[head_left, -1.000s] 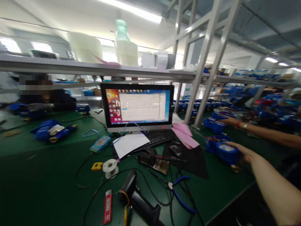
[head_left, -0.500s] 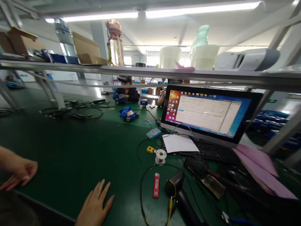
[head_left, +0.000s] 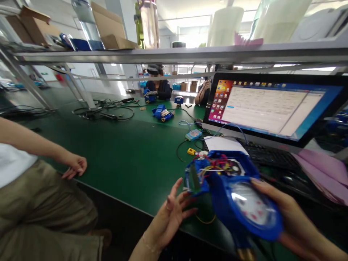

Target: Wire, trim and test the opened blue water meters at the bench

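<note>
A blue water meter [head_left: 252,208] with a round glass dial is in my right hand [head_left: 288,206], tilted above the table's near edge. My fingers close round the dial's side. Its blue housing [head_left: 239,159] hangs open, showing red, yellow and white wires and a green circuit board [head_left: 194,177]. Beside that board is my left hand [head_left: 172,214], palm up with fingers apart and holding nothing; whether a fingertip touches the housing I cannot tell. A brass pipe end [head_left: 244,253] shows at the bottom of the meter.
At left, a seated co-worker's hand [head_left: 74,165] rests on the green table [head_left: 122,156]. A monitor [head_left: 266,105], keyboard [head_left: 280,157] and pink papers [head_left: 323,170] stand right. A yellow connector [head_left: 191,151] and blue box [head_left: 193,135] lie beyond the meter. A shelf [head_left: 168,56] crosses above.
The water meter has come into view in my right hand. My left hand, flat on the table before, is raised beside it. The view has tipped down and turned left.
</note>
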Demonstrator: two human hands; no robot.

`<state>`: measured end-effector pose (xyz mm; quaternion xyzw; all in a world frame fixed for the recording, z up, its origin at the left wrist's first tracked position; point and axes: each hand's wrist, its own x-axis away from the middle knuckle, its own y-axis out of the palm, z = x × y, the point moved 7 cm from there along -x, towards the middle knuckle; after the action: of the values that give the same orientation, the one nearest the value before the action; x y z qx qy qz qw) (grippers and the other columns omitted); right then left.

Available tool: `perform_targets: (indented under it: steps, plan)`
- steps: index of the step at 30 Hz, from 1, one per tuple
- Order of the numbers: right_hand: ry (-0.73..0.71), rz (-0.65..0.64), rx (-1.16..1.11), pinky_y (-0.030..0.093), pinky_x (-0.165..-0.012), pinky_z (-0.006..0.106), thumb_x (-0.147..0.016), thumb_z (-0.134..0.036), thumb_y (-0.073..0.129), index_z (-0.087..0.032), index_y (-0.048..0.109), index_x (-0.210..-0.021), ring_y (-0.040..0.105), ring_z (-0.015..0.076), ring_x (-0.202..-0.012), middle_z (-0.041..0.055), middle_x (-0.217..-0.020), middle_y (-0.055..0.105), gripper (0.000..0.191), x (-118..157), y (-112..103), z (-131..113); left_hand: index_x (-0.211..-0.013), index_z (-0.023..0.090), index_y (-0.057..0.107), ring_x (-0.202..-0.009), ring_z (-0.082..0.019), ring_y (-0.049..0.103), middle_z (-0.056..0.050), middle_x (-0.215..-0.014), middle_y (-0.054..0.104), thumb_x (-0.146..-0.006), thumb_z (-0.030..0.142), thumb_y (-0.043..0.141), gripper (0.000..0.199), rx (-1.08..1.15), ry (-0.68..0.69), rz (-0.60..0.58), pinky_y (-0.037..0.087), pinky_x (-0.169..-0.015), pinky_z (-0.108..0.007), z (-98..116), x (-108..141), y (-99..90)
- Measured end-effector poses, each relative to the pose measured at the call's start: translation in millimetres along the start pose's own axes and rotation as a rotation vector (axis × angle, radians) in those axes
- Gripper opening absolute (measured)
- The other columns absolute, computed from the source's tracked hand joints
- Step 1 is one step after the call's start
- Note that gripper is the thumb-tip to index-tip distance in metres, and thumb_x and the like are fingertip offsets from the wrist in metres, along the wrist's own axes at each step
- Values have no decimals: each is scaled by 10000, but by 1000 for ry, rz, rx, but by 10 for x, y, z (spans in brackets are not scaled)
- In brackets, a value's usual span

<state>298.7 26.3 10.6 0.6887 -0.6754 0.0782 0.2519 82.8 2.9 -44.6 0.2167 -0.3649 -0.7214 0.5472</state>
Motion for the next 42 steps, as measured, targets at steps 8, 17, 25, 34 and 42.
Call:
perform_targets:
  steps: [8,17,25,34,42]
  plan:
    - [143,-423,-158,505,-739,298,-659,-364,700,-159,685,-812,652,176,-717,46,-812,715,256,-635,1721,727,-1203,247,444,-919,-186,611,-63,-1048,614,-763,295,646,487,52,258,442,500,-822,-359,960,245,-958]
    - [113,-298,-267,489,-765,354,-554,-378,768,-145,614,-758,645,219,-757,49,-727,691,346,-855,2223,1118,-888,164,567,-728,-90,596,2,-828,624,-578,-3,629,357,-95,568,659,478,-677,-195,1928,-127,-1371]
    - [116,-349,-133,452,-827,333,-656,-503,679,-162,600,-878,628,197,-849,49,-876,689,415,-847,2133,1155,-827,138,621,-741,-98,550,-14,-914,583,-485,52,735,371,-378,580,530,450,-638,-206,2143,-393,-744]
    - [-408,-169,403,305,-1029,397,-587,-489,725,-200,493,-1194,450,239,-1186,102,-1263,508,711,-1020,1786,428,-911,144,572,-745,-99,560,-15,-858,571,-539,48,664,396,-381,403,505,451,-649,-199,1959,-500,-747]
    - [-520,-477,468,391,-948,400,-598,-476,727,-174,480,-1210,539,230,-1066,95,-1138,592,725,-1077,2422,27,-938,194,539,-805,-107,572,4,-892,564,-641,113,637,323,-356,744,599,460,-766,-229,1831,-194,-539]
